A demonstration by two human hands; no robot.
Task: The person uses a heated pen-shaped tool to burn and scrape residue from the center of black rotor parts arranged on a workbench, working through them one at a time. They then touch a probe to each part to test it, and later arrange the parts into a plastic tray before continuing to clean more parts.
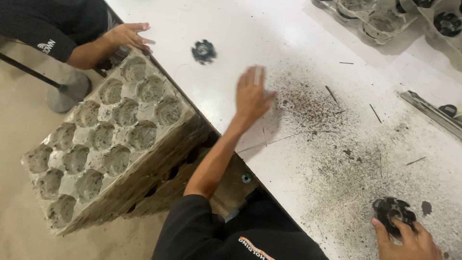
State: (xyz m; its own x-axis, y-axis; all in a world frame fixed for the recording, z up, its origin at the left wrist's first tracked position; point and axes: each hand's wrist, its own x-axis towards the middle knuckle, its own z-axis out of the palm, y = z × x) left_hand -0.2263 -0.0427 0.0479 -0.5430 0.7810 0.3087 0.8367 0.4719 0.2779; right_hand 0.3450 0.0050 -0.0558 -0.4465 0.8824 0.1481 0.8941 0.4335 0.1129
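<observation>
Head view. Left hand (252, 94) is stretched out over the white table (298, 43), fingers spread and flat, grasping nothing; it is motion-blurred. Beyond its fingertips, apart from them, a small black finned part (204, 51) lies alone on the table. To the right of the hand, dark grit (308, 103) is scattered over the surface, with a few thin dark slivers (331, 94) and a fine wire (288, 137) running out from near the wrist.

Right hand (409, 238) sits at the lower right, fingers curled onto a second black finned part (392, 212), which rests on the table under the fingertips. Grasp is partial; whether the part is lifted cannot be told.

Left of the left forearm, off the table edge, stands a stack of moulded tray sheets (110, 135). The top sheet's round pockets hold no parts, only dusty residue.

Far right corner of the table: clear moulded trays (380, 21), one pocket holding a black part (447, 23).

Another person's hand (127, 36) rests at the stack's far end.
</observation>
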